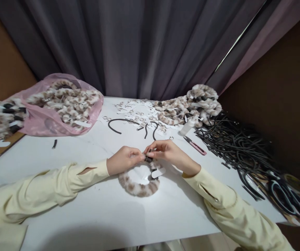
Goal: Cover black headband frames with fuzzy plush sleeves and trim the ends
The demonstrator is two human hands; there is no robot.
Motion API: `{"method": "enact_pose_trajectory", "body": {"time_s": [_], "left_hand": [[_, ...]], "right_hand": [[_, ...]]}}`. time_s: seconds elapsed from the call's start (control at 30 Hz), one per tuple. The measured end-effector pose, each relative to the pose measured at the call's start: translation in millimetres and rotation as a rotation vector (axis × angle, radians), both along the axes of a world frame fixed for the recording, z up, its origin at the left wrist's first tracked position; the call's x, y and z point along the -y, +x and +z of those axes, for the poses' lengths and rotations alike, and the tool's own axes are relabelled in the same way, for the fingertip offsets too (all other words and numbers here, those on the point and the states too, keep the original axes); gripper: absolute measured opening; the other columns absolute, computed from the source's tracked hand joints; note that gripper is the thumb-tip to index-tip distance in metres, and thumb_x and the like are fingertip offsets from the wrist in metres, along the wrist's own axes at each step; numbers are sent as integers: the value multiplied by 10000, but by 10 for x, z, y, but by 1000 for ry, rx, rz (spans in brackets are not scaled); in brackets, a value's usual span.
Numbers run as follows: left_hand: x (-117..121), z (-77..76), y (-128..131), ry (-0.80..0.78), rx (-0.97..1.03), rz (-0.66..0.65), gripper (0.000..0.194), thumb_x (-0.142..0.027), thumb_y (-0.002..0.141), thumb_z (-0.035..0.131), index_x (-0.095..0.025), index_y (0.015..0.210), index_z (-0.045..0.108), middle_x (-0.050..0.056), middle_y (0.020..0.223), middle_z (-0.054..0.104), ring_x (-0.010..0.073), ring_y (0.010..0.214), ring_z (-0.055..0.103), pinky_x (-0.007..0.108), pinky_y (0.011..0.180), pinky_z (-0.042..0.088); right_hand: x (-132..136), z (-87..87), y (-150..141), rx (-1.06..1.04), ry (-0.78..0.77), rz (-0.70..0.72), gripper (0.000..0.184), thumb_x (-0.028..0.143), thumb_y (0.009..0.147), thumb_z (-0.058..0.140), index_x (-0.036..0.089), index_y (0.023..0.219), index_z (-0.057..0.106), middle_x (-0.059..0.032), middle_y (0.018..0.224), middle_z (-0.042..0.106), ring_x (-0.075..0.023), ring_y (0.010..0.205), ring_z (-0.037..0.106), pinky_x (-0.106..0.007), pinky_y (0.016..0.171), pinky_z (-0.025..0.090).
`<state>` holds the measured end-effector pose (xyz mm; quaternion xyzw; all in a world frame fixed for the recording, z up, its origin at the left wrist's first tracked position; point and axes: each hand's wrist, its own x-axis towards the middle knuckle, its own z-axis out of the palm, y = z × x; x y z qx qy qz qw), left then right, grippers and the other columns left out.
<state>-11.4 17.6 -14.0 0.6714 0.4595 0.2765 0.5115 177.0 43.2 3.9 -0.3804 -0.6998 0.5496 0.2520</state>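
fingertips (152, 154) of my left hand (123, 159) and right hand (174, 155) are pinching the dark part (149, 159) of a spotted furry ring (139, 189), whose loop is curving toward me over the white table (170, 223), while a white tag (158, 172) is crossing its right side and pink-handled snips (199, 149) are lying beyond my right hand.

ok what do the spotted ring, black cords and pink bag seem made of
Spotted ring: probably faux fur, matte, from its fuzzy pile. Black cords: perhaps rubber, smooth with a faint sheen; they hold their curves. Pink bag: likely thin plastic film, slightly glossy; it's translucent and creased.
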Motion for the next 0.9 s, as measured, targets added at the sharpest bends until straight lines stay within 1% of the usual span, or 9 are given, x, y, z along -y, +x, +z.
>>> {"method": "enact_pose_trajectory", "body": {"time_s": [0.1, 0.17, 0.3, 0.4, 0.5, 0.6, 0.67, 0.77, 0.9], "left_hand": [[-22, 16, -3, -122, 52, -4, 269, -380, 717, 558, -140, 596, 537, -67, 441, 370, 63, 423, 284, 202, 422, 208], [-40, 23, -4, -202, 95, -8, 267, -377, 707, 570, -141, 597, 514, -77, 428, 345, 54, 401, 256, 200, 408, 181], [-61, 21, -7, -282, 151, -12, 256, -370, 700, 578, -141, 611, 506, -86, 411, 318, 46, 381, 226, 200, 394, 157], [-52, 22, -4, -266, 130, -11, 263, -382, 702, 577, -137, 625, 519, -86, 415, 318, 48, 385, 232, 199, 395, 159], [-27, 21, 6, -180, 60, -4, 293, -408, 712, 559, -128, 629, 542, -74, 442, 357, 57, 412, 271, 197, 414, 197], [-3, -1, 12, -45, -14, 5, 324, -420, 736, 526, -118, 628, 568, -46, 497, 432, 75, 473, 348, 198, 463, 270], [14, -26, 9, 54, -55, 3, 328, -408, 766, 496, -115, 655, 592, -27, 545, 485, 88, 524, 398, 200, 509, 313], [54, -61, 0, 217, -162, -27, 306, -349, 816, 455, -119, 717, 630, -23, 562, 519, 84, 527, 417, 193, 523, 321], [140, -103, -8, 534, -245, -132, 260, -231, 862, 411, -129, 763, 629, -27, 530, 542, 67, 461, 439, 176, 489, 331]], "right_hand": [[29, 78, 35, 39, 400, 135, 31, 156, 738, 629, 150, 712, 644, -71, 918, 599, -149, 819, 561, -274, 740, 449], [44, 110, 65, 84, 557, 231, 109, 94, 758, 582, 156, 709, 655, -75, 948, 581, -141, 821, 564, -259, 735, 453], [39, 123, 107, 117, 603, 331, 180, 43, 773, 526, 156, 713, 652, -76, 962, 588, -114, 746, 583, -218, 672, 469], [23, 114, 101, 100, 586, 282, 128, 80, 779, 553, 154, 722, 640, -72, 897, 614, -128, 761, 584, -231, 699, 463], [22, 68, 53, 113, 509, 111, 45, 145, 774, 589, 145, 745, 623, -54, 778, 620, -131, 711, 566, -239, 667, 447], [33, -15, -17, 131, 304, -53, 88, 215, 756, 613, 134, 726, 595, -33, 689, 603, -118, 622, 534, -230, 590, 426], [37, -67, -53, 123, 141, -118, 147, 264, 732, 631, 131, 710, 574, -16, 643, 579, -104, 564, 504, -218, 531, 400], [27, -103, -66, 61, -74, -115, 221, 309, 677, 670, 132, 690, 538, 10, 592, 537, -86, 520, 472, -204, 492, 365], [-8, -72, -17, 15, -300, 28, 296, 334, 615, 720, 127, 711, 530, 3, 616, 563, -87, 545, 497, -209, 524, 375]]}}
